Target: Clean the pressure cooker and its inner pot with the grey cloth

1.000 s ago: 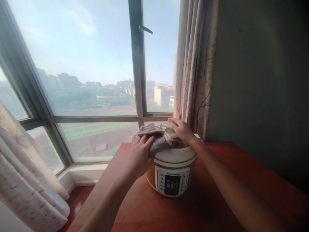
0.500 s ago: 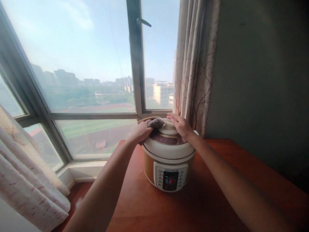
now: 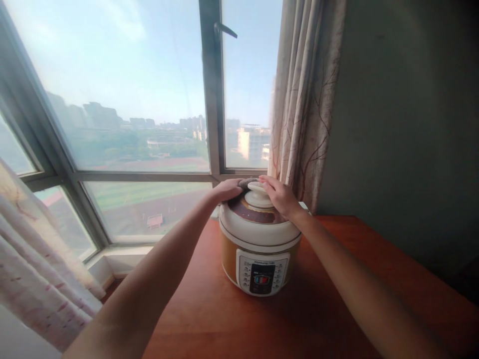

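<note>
A round white and orange electric cooker (image 3: 258,249) stands on a red-brown wooden table (image 3: 318,319), its control panel facing me. My left hand (image 3: 226,190) presses a grey cloth (image 3: 245,182) against the far left side of the cooker's brown lid (image 3: 254,213); only a small bit of the cloth shows past my fingers. My right hand (image 3: 279,195) rests on the lid beside the white knob (image 3: 259,193), fingers curled around it.
A large window (image 3: 123,109) with a metal frame and handle (image 3: 224,30) fills the back. A patterned curtain (image 3: 303,99) hangs right behind the cooker, another curtain (image 3: 33,264) at the lower left. A dark wall (image 3: 404,124) runs along the table's right side.
My left hand has swept the grey cloth from the near left of the lid up and around to its far side. My right hand stays by the knob.
</note>
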{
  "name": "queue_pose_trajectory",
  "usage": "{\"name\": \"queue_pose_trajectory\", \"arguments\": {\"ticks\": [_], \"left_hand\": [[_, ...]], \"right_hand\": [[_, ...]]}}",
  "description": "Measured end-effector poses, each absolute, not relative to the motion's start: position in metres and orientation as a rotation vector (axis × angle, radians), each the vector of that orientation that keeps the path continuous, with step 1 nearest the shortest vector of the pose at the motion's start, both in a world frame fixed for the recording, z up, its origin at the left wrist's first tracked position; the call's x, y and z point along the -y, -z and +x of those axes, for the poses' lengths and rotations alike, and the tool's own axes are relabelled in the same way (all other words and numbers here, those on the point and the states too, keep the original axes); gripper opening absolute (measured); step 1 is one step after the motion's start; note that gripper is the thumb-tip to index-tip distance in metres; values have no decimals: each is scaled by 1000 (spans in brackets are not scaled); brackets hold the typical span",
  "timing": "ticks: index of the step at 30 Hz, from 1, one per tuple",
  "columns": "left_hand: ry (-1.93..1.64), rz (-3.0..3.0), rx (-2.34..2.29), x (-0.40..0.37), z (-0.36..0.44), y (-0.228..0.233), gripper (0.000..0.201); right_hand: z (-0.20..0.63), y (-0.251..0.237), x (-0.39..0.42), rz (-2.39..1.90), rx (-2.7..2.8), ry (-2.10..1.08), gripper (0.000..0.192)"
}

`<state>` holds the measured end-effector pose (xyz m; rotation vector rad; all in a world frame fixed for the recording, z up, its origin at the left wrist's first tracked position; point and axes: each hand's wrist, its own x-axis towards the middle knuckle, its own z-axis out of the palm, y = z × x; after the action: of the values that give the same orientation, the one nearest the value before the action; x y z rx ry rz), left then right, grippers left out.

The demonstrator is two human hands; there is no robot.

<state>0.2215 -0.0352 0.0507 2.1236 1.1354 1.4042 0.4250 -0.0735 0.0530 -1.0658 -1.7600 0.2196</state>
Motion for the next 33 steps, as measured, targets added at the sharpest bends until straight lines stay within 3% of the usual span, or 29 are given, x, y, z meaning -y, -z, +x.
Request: {"name": "queue_pose_trajectory", "arguments": {"ticks": [7, 12, 17, 22, 28, 33], "left_hand": [[-1144, 2430, -922, 56, 194, -51, 41], [-1286, 2432, -1279, 133, 194, -21, 58], [-1407, 2372, -1283, 176, 205, 7, 64], [-1344, 2407, -1374, 130, 203, -13, 56], [-873, 2353, -1225, 38, 207, -64, 38], [-812, 2315, -1338, 18, 223, -73, 32]], "right_hand": [[421, -57, 81, -1080, 1780, -153, 40], [422, -56, 80, -1068, 1742, -251, 40], [424, -53, 76, -1042, 1735, -288, 40], [427, -51, 71, -1027, 1719, -346, 41], [430, -50, 68, -1010, 1701, -387, 44], [430, -49, 64, -992, 1661, -487, 48]]}}
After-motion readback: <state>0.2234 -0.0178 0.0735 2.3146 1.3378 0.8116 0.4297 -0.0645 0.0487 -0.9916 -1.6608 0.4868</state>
